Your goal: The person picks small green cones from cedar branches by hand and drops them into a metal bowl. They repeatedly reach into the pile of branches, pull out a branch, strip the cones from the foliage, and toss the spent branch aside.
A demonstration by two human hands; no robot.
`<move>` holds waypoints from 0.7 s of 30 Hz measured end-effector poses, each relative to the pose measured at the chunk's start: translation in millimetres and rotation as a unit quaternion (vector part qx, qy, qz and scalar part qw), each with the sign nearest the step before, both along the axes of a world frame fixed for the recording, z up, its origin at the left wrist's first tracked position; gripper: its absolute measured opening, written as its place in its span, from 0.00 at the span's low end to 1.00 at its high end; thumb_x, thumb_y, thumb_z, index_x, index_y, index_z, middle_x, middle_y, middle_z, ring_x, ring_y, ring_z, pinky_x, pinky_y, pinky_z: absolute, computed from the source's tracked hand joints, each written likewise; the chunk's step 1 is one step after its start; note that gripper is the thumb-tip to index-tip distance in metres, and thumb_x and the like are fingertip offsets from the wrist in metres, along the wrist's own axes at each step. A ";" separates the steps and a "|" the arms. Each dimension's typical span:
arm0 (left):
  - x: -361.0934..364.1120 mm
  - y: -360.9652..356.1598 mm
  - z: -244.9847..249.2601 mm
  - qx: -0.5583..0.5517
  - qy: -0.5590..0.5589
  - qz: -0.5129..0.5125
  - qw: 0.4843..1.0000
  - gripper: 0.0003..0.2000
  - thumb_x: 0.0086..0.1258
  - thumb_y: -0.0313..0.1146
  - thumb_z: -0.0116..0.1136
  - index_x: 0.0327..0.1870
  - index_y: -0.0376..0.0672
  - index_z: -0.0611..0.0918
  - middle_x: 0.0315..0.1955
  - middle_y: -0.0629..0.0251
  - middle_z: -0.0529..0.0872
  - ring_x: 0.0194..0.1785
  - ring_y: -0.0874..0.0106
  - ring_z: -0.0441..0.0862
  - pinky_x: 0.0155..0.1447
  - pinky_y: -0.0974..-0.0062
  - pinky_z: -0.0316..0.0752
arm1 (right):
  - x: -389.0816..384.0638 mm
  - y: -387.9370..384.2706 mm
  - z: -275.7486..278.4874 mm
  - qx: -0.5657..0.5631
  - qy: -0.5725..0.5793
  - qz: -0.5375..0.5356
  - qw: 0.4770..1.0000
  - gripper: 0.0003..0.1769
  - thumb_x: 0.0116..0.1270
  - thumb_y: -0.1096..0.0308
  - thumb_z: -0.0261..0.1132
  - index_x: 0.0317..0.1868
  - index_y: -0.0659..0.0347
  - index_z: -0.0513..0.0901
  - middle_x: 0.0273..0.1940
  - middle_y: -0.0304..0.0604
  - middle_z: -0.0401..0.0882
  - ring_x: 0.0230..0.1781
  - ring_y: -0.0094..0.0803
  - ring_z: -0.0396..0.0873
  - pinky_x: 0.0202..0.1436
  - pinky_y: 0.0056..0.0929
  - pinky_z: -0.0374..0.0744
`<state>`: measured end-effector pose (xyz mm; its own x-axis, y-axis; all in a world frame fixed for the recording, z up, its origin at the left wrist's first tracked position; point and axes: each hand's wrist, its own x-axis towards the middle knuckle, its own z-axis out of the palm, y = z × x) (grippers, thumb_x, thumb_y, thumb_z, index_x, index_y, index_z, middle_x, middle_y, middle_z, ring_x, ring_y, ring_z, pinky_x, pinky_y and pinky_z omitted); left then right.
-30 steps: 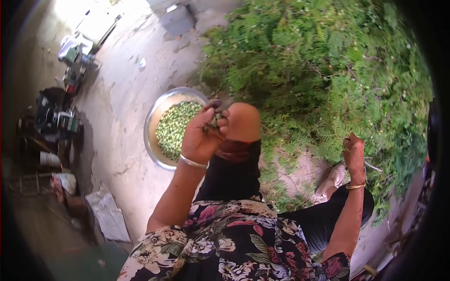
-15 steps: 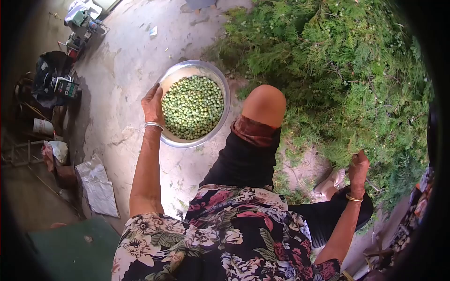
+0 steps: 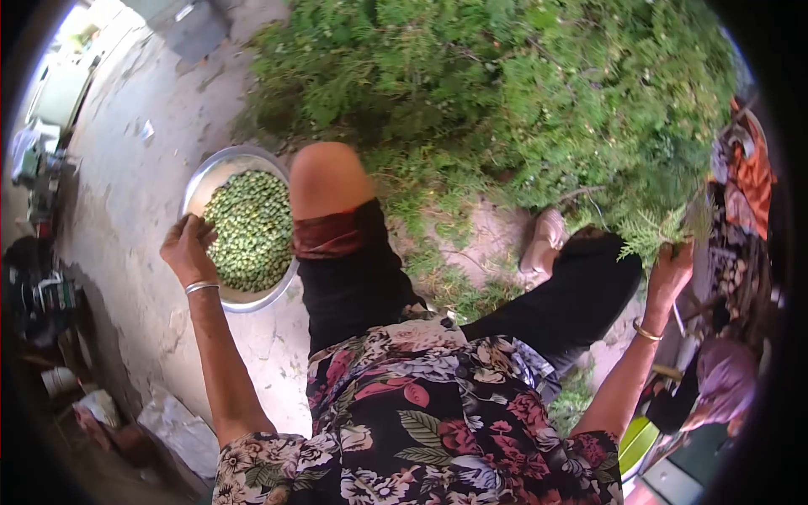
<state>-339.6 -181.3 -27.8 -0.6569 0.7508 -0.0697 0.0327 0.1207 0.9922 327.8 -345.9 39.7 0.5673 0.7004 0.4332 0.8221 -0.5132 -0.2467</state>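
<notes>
A metal basin (image 3: 194, 187) on the ground holds many small green berries (image 3: 248, 227). My left hand (image 3: 188, 246) is over the basin's left rim, its fingers bent together; whether anything is between them is too small to tell. Out at the right, my right hand (image 3: 672, 268) is closed round a small green sprig (image 3: 655, 232), whose leafy end sticks out to the left. Beyond my knees lies a large heap of green conifer branches (image 3: 497, 93).
On the left are a parked scooter (image 3: 38, 160), dark clutter and a silvery sheet (image 3: 178, 429). At the lower right sit another person (image 3: 715, 383) and a yellow-green basin (image 3: 637, 443). An orange cloth (image 3: 749, 177) hangs at the far right.
The view has swung to the right. My left hand has drawn its fingers together near the basin rim. My right hand has moved outward and now has a sprig in it.
</notes>
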 end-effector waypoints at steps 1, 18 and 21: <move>20.5 5.6 15.6 0.029 0.007 -0.025 0.999 0.13 0.64 0.25 0.58 0.44 0.23 0.78 0.30 0.54 0.84 0.28 0.69 0.83 0.27 0.80 0.78 | 10.4 -25.3 -7.8 -0.010 -0.029 -0.022 0.999 0.13 0.61 0.74 0.57 0.46 0.66 0.75 0.30 0.57 0.78 0.27 0.51 0.75 0.33 0.42 0.73; 301.6 119.0 -17.0 -0.169 0.168 -0.561 0.792 0.07 0.64 0.27 0.61 0.39 0.31 0.82 0.25 0.61 0.83 0.24 0.77 0.80 0.24 0.83 0.76 | 28.0 -186.2 -51.4 -0.293 -0.113 -0.128 0.941 0.19 0.64 0.65 0.61 0.49 0.73 0.78 0.43 0.57 0.82 0.43 0.50 0.80 0.51 0.38 0.75; 323.6 135.5 -120.8 -0.127 0.248 -0.545 0.791 0.10 0.58 0.32 0.66 0.32 0.32 0.85 0.25 0.48 0.85 0.26 0.61 0.83 0.36 0.66 0.79 | -1.4 -33.9 10.1 -0.028 0.029 -0.127 0.991 0.21 0.67 0.65 0.60 0.54 0.73 0.77 0.47 0.56 0.82 0.49 0.42 0.80 0.56 0.35 0.74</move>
<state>-15.9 -45.7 -148.6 0.3775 0.8927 -0.2460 0.6322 -0.0544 0.7729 326.4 -379.8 49.8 0.7515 0.5531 0.3597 0.6494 -0.7163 -0.2553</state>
